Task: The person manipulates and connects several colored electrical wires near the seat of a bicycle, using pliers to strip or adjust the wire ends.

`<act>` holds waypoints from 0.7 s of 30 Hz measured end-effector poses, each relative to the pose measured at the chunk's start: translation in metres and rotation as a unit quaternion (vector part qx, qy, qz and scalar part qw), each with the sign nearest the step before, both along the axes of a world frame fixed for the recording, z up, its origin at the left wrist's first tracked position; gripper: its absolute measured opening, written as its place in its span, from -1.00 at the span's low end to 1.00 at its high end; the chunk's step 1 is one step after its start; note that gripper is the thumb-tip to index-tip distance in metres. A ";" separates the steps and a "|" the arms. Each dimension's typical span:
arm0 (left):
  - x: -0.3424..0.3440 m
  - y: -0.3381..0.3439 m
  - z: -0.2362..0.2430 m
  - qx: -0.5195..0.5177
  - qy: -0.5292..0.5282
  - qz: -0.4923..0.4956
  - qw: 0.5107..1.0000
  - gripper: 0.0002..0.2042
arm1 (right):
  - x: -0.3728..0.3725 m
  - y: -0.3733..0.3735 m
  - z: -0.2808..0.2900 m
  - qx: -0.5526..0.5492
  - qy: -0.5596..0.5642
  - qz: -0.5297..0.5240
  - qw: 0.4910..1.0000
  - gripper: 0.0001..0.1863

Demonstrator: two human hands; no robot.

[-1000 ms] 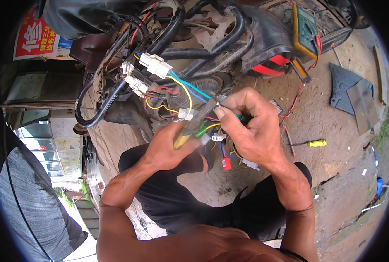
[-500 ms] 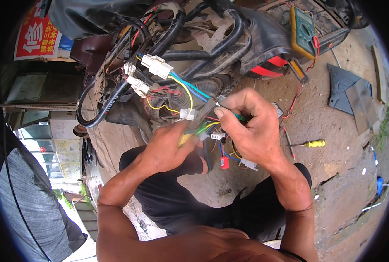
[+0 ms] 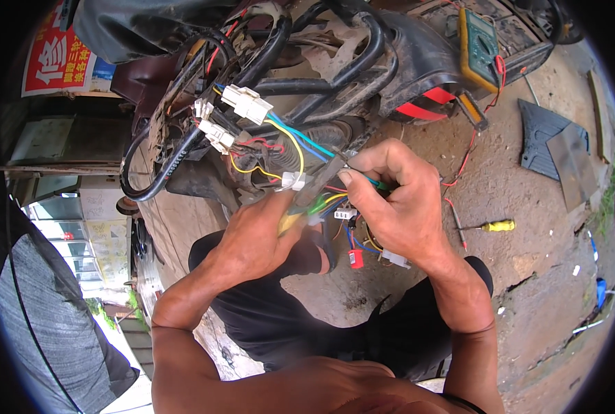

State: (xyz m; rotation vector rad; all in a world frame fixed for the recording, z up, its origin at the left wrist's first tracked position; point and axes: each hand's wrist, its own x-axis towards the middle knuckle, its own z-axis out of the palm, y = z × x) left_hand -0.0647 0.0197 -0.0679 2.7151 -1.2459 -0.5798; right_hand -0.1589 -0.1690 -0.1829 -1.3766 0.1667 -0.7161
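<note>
My left hand [image 3: 252, 238] is closed round pliers [image 3: 315, 188] with yellow-green handles. Their dark jaws reach up and right to the fingertips of my right hand [image 3: 397, 203]. That hand pinches a teal wire [image 3: 372, 181] right beside the jaw tips; the exact spot is partly hidden by the fingers. From there, teal and blue wires run up-left to a large white connector [image 3: 246, 103]. A second white connector [image 3: 217, 136] hangs below it, and a small clear one [image 3: 293, 181] is just above my left hand. Under the right hand dangle a white plug [image 3: 345, 214] and a red one [image 3: 355, 259].
A vehicle's black tube frame [image 3: 300, 87] and dark rear fender with red stripes [image 3: 428, 105] fill the far side. A multimeter [image 3: 478, 50] with red leads rests at the far right. On the ground lie a yellow-handled screwdriver [image 3: 497, 225] and dark panels [image 3: 549, 141].
The pliers' handles and my left hand have shifted slightly. Both hands stay at nearly the same place on the wire.
</note>
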 end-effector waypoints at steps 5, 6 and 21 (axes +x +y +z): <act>0.003 0.002 -0.009 -0.025 0.005 0.022 0.999 -0.65 | 0.001 0.000 0.000 0.003 -0.004 -0.004 1.000 -0.86; 0.005 0.002 -0.010 -0.029 0.021 0.036 0.999 -0.64 | 0.001 0.000 0.000 0.000 -0.003 -0.009 1.000 -0.86; 0.013 0.008 -0.025 -0.070 -0.007 -0.009 0.997 -0.59 | 0.004 -0.001 -0.001 0.056 0.012 0.004 0.998 -0.88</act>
